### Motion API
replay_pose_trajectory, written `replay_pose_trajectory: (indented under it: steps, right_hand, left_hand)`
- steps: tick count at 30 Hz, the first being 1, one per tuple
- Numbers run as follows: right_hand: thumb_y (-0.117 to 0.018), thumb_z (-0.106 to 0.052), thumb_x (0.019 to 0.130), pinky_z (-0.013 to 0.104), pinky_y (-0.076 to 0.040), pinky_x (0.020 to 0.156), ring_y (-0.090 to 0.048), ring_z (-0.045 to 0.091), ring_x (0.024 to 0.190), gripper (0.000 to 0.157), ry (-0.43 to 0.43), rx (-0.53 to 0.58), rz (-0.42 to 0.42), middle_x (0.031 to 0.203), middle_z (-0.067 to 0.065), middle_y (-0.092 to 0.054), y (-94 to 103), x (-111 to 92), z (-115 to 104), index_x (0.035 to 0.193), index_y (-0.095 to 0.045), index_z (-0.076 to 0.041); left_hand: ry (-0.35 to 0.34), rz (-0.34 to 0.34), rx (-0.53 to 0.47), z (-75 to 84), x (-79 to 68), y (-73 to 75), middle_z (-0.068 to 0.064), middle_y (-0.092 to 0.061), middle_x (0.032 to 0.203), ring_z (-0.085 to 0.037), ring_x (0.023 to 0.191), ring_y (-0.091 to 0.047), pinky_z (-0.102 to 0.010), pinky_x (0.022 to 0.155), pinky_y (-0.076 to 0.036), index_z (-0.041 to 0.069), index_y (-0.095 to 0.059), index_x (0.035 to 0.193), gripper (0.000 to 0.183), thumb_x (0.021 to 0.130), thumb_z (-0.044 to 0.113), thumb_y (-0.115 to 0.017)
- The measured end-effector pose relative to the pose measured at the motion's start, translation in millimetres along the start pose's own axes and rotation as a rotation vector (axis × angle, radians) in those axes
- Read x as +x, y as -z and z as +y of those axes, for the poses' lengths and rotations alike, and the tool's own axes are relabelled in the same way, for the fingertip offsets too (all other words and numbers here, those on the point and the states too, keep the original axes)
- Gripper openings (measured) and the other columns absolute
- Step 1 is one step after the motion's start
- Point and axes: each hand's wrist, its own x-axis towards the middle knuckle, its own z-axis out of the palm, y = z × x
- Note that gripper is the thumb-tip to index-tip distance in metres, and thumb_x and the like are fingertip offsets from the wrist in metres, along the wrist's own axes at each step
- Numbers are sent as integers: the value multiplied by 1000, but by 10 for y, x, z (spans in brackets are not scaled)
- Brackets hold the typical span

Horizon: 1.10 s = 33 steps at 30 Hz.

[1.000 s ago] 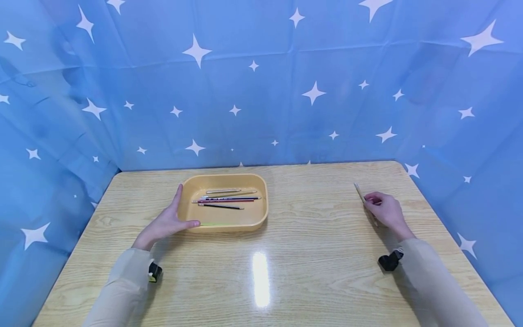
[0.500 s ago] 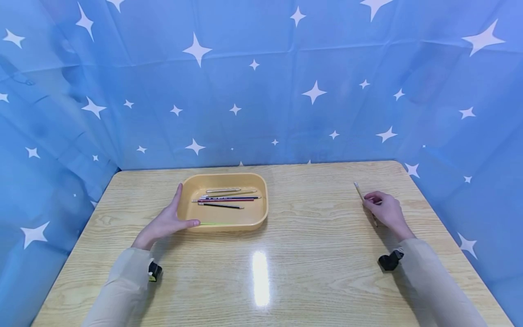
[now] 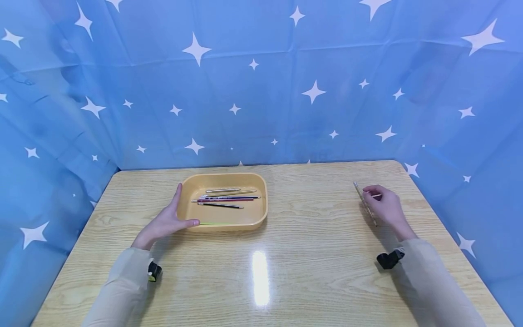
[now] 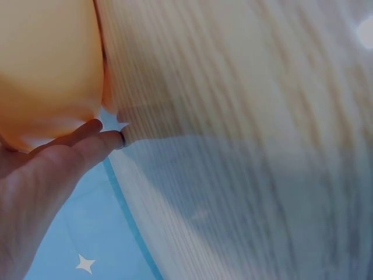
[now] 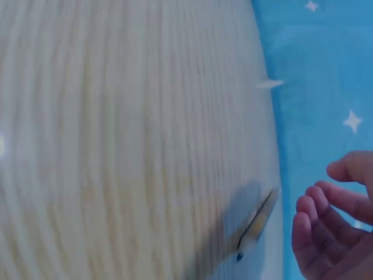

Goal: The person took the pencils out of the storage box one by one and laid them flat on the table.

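A shallow tan plastic box (image 3: 263, 204) stands at the back left of the table, with several pencils (image 3: 226, 198) inside. My left hand (image 3: 167, 221) spans the box's left front corner, thumb on the front rim and fingers along the left side. In the left wrist view, its fairly straight fingers (image 4: 87, 143) lie against the box's outside wall. At the right, a gold pencil (image 3: 365, 204) lies slantwise on the table. Just beside it is my right hand (image 3: 386, 208), which holds nothing. The right wrist view shows its loosely bent fingers (image 5: 320, 233) apart from the pencil (image 5: 256, 224).
The light wood table (image 3: 310, 254) ends at a blue curtain (image 3: 261, 113) with white stars at the back and both sides. Light glares off the tabletop near the front middle. A small black device (image 3: 390, 260) sits at the right wrist.
The right hand's fingers have let go of the gold pencil and shifted slightly off it, leaving it on the table. The left hand and the box have stayed put.
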Motion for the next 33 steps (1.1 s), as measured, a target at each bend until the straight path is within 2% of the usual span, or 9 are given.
replay_pose_trajectory:
  steps: [3,10,17,28,33]
  right_hand:
    - [-47,-25,92,21,-44,58,-53,25,83,33,29,12,7,96,16,-58,-36,7,-84,110,-58,1]
    - [-46,-23,93,22,-44,62,-53,25,84,31,106,52,-5,98,16,-58,-177,14,-243,110,-58,0]
    - [-48,-21,93,25,-46,63,-54,23,80,28,151,89,-41,95,13,-59,-325,31,-362,110,-58,-1]
    - [-51,-16,91,25,-47,58,-58,23,73,24,219,196,-112,87,9,-61,-612,88,-703,107,-60,-1]
    - [-52,-12,90,26,-46,54,-58,24,69,21,253,245,-137,85,10,-62,-736,77,-861,104,-61,0]
  left_hand:
    - [5,0,1,3,-5,0,-18,8,146,-43,128,-9,-54,101,-14,27,21,138,116,72,35,-74]
    - [7,-3,2,27,-12,0,-18,8,146,-43,128,-9,-55,100,-14,19,19,140,117,71,35,-74]
    - [12,-14,14,28,0,-2,-17,10,145,-44,128,-7,-55,100,-13,24,21,138,116,72,36,-73]
    - [12,-18,6,41,-7,19,-17,10,146,-41,129,-5,-54,101,-11,20,21,139,117,72,35,-74]
    - [12,-23,1,21,4,29,-17,9,146,-41,129,-7,-55,101,-12,24,22,138,116,72,34,-74]
